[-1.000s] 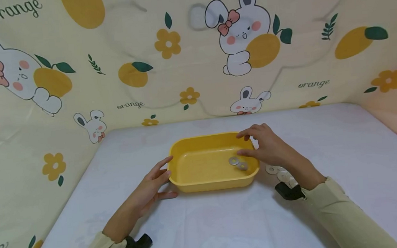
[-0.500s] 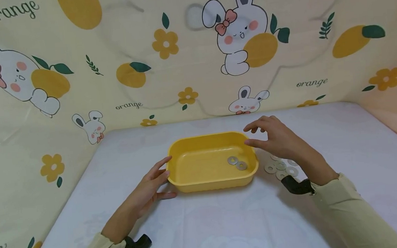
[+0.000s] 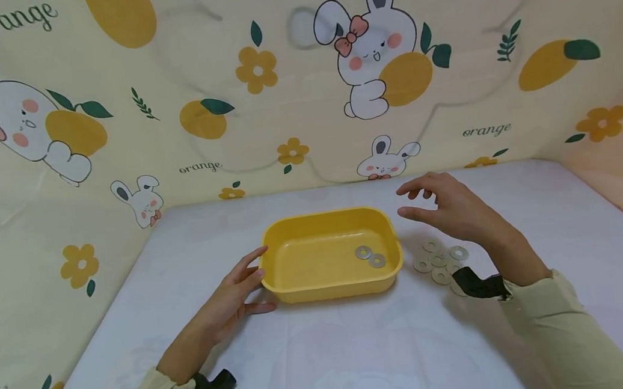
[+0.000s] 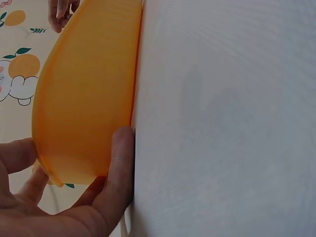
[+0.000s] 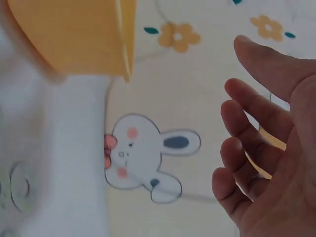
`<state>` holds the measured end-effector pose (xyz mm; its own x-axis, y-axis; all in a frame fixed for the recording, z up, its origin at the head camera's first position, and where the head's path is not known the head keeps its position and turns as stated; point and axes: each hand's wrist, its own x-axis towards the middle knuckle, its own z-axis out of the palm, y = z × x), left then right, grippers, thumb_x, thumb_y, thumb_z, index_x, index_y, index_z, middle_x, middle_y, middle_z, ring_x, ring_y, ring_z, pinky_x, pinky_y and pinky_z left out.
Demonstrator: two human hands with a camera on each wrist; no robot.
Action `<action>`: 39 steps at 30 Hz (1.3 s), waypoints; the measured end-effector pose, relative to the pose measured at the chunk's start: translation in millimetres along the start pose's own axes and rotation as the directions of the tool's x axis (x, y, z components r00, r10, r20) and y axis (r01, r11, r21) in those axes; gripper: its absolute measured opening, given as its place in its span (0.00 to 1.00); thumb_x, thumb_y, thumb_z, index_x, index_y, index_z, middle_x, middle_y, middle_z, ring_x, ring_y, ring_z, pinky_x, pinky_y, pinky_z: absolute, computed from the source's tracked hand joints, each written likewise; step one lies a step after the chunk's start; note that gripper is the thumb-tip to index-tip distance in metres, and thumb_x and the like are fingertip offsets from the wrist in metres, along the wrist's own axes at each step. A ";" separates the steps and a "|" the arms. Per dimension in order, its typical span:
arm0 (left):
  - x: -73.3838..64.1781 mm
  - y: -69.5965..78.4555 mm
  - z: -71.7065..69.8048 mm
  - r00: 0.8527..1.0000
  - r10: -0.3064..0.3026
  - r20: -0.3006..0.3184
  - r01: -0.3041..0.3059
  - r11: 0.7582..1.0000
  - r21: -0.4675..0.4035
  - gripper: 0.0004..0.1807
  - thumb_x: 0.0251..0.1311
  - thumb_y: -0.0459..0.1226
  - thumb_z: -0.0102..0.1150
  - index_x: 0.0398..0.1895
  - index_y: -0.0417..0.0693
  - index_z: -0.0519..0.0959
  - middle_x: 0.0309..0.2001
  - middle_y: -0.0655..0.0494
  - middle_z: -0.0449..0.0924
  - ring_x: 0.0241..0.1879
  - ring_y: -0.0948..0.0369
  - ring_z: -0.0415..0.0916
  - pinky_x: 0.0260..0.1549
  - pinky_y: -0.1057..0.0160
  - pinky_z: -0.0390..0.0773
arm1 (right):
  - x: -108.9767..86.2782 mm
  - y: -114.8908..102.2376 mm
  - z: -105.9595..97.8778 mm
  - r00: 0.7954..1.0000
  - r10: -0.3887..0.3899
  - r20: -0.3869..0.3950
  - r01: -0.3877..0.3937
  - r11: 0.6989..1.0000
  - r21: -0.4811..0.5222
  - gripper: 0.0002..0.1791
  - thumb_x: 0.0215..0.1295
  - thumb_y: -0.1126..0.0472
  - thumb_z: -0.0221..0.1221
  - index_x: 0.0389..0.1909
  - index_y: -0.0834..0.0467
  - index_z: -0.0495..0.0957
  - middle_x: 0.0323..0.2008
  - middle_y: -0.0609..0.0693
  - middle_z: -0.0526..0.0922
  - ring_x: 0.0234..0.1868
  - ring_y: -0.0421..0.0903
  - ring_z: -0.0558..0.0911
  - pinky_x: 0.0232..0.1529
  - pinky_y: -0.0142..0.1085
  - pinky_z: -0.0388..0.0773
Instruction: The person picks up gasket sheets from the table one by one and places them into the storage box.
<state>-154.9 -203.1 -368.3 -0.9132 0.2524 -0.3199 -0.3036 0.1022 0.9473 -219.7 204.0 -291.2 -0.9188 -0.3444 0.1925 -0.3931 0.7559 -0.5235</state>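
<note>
Thin metal rings lying by the right edge of the yellow tray could be scattering if the low black wristpiece is brushing them. Glossy and round-cornered, the tray is holding two more rings near its right end. The left hand is touching its left edge, fingers extended; the right hand is hovering empty, fingers loose.
</note>
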 end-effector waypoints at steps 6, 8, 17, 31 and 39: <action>-0.3 0.0 -0.3 1.000 0.005 0.002 -0.005 1.000 0.001 0.29 0.78 0.42 0.43 0.77 0.69 0.53 0.74 0.43 0.52 0.68 0.44 0.62 0.52 0.51 0.85 | -4.5 24.4 -14.2 0.996 0.064 0.063 -0.062 0.998 -0.031 0.26 0.64 0.41 0.64 0.57 0.51 0.78 0.51 0.52 0.78 0.51 0.50 0.71 0.44 0.42 0.73; -0.2 -0.7 -0.5 1.000 0.007 0.007 -0.007 1.000 0.000 0.29 0.77 0.43 0.43 0.78 0.69 0.53 0.74 0.44 0.52 0.68 0.44 0.62 0.52 0.51 0.85 | -7.7 35.3 -17.6 0.991 0.092 0.098 -0.089 0.995 -0.036 0.27 0.63 0.40 0.64 0.57 0.50 0.78 0.50 0.52 0.78 0.49 0.50 0.71 0.42 0.39 0.74; -1.4 -1.5 -1.7 1.000 0.003 0.003 -0.003 1.000 -0.010 0.29 0.77 0.42 0.44 0.77 0.68 0.54 0.74 0.43 0.52 0.69 0.44 0.61 0.52 0.51 0.85 | -11.1 53.3 -14.4 0.981 0.107 0.162 -0.104 0.994 -0.026 0.26 0.62 0.40 0.65 0.55 0.50 0.79 0.43 0.51 0.77 0.43 0.48 0.71 0.33 0.31 0.73; 1.5 -3.6 -3.7 1.000 0.018 0.015 -0.018 1.000 -0.016 0.29 0.77 0.42 0.44 0.78 0.66 0.53 0.74 0.44 0.53 0.69 0.45 0.62 0.52 0.51 0.85 | -47.1 63.7 8.6 0.902 0.081 0.423 -0.086 0.996 -0.008 0.23 0.59 0.43 0.68 0.53 0.46 0.79 0.39 0.44 0.77 0.41 0.42 0.72 0.33 0.29 0.74; 1.4 -2.8 -4.1 0.999 0.030 0.020 -0.029 0.999 -0.020 0.29 0.77 0.43 0.44 0.78 0.66 0.54 0.74 0.44 0.54 0.68 0.44 0.62 0.52 0.51 0.85 | -68.3 79.9 -1.5 0.873 -0.008 0.487 -0.009 0.999 0.031 0.17 0.55 0.45 0.71 0.43 0.46 0.79 0.36 0.45 0.75 0.37 0.35 0.70 0.29 0.29 0.68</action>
<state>-156.5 -207.0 -371.3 -0.9163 0.2742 -0.2919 -0.2822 0.0751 0.9564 -188.4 288.8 -344.9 -0.7823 -0.5778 -0.2325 -0.3836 0.7411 -0.5510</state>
